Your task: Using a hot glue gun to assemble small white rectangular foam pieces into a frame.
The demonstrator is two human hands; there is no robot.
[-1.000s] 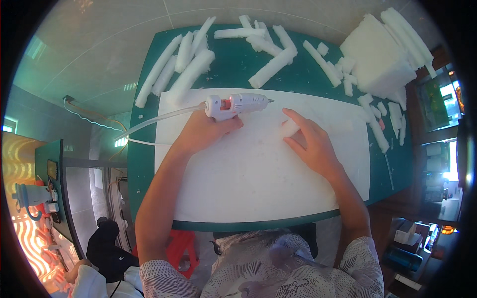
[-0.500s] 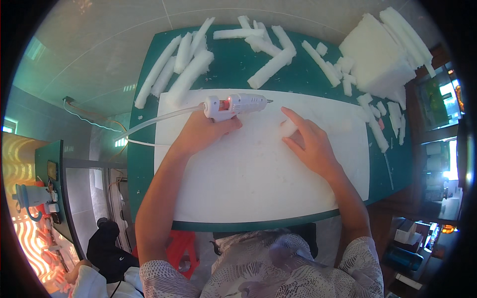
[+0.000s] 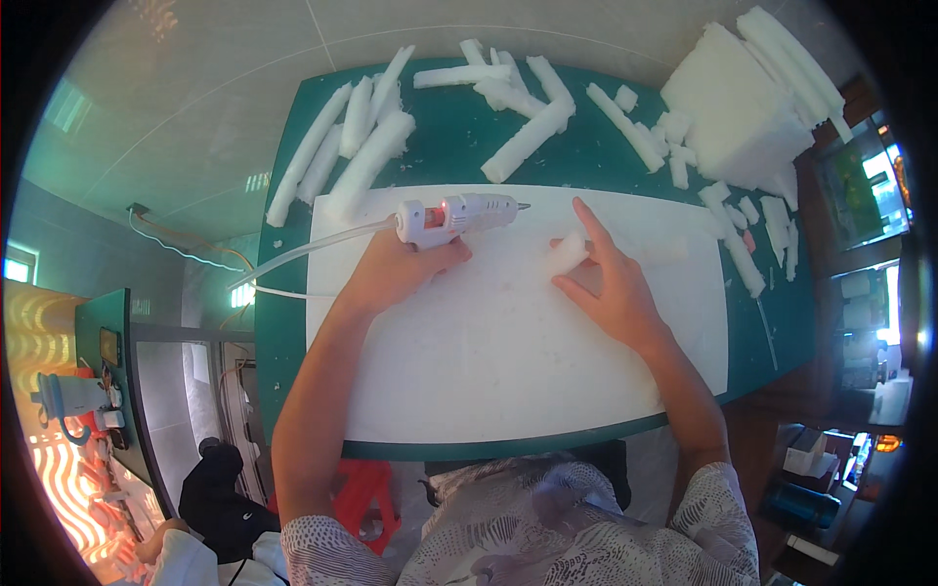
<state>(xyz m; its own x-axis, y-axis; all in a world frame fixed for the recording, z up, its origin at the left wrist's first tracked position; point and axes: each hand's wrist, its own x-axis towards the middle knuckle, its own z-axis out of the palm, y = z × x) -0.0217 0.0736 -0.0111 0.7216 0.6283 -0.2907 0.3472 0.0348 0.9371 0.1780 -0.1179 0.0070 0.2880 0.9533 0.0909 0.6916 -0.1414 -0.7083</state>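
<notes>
My left hand [image 3: 399, 272] is closed round the handle of a white glue gun [image 3: 459, 217], whose metal nozzle points to the right. A long translucent glue stick sticks out of the gun's back end, toward the left. To the right, my right hand [image 3: 614, 291] holds a small piece of white foam [image 3: 569, 254] between thumb and fingers, with the index finger stretched away from it. A gap separates the nozzle from the foam piece. Both hands are above a white sheet [image 3: 498, 381] lying on the green table [image 3: 440, 146].
White foam strips [image 3: 366, 161] lie along the table's far side. A large foam block [image 3: 738, 107] stands at the far right, with broken bits [image 3: 674, 146] beside it. A cord [image 3: 293, 291] runs off the left edge. A red stool [image 3: 366, 503] stands below; another person [image 3: 220, 508] is at lower left.
My right hand has turned slightly, lifting its index finger and showing more of the foam piece. The glue gun sits a little further left in the picture. The whole view has shifted slightly.
</notes>
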